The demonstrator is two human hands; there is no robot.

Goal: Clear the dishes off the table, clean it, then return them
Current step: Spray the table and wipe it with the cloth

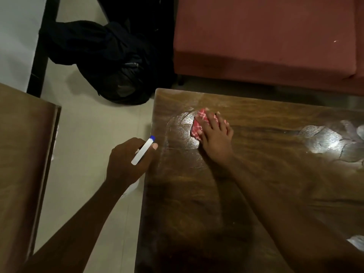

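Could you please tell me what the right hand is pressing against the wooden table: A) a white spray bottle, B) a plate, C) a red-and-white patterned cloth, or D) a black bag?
C: the right hand lies with its fingers spread on the red-and-white patterned cloth on the wooden table, while the left hand holds the white spray bottle just off the table's edge.

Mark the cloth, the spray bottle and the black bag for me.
cloth (196,126): head view, exposed red patterned part.
spray bottle (142,151): head view, middle of the white strip.
bag (118,62): head view, middle of its dark fabric.
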